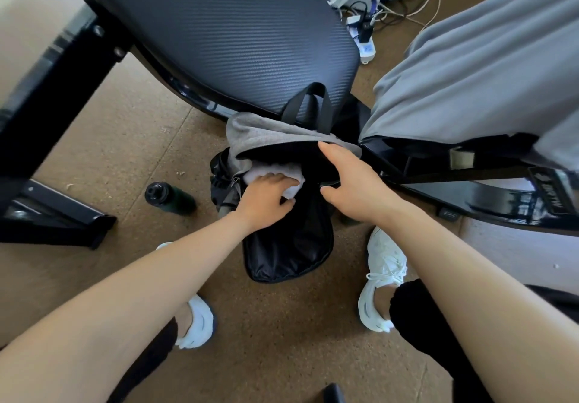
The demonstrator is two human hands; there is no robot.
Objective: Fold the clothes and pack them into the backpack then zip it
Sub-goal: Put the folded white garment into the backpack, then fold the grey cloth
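Observation:
A black backpack (288,249) stands on the brown floor between my feet, its mouth facing the black table. My left hand (266,202) grips a folded white cloth (282,173) and presses it into the backpack's opening. My right hand (354,183) holds the dark rim of the opening, pulling it wide. A grey garment (260,134) lies over the top of the backpack, partly inside. The backpack's black handle loop (310,101) stands up against the table edge. A large grey cloth (485,67) is spread on a table surface at the right.
A dark bottle (170,197) lies on the floor left of the backpack. The black table (225,32) and its leg (56,114) fill the upper left. Cables and a power strip (365,34) lie beyond. My white shoes (380,277) flank the backpack.

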